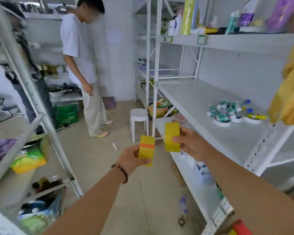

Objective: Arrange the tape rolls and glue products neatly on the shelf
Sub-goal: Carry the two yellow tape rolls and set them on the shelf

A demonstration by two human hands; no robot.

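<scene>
My left hand [131, 159] grips a yellow tape roll with an orange band [146, 150], held edge-on above the floor. My right hand [190, 143] grips a plain yellow tape roll [172, 137] a little higher and to the right, near the front edge of the white shelf [193, 99]. The two rolls are apart. On that shelf, far right, lies a loose heap of glue tubes and bottles with green labels and blue caps [231, 110], resting on white tape rolls [222, 122].
A person in a white shirt [81, 53] stands ahead on the left. A white stool [139, 122] sits in the aisle beside the shelf post. Another shelving rack [24, 116] lines the left. Yellow cloth [290, 92] hangs at the right. Bottles fill the upper shelf [227, 41].
</scene>
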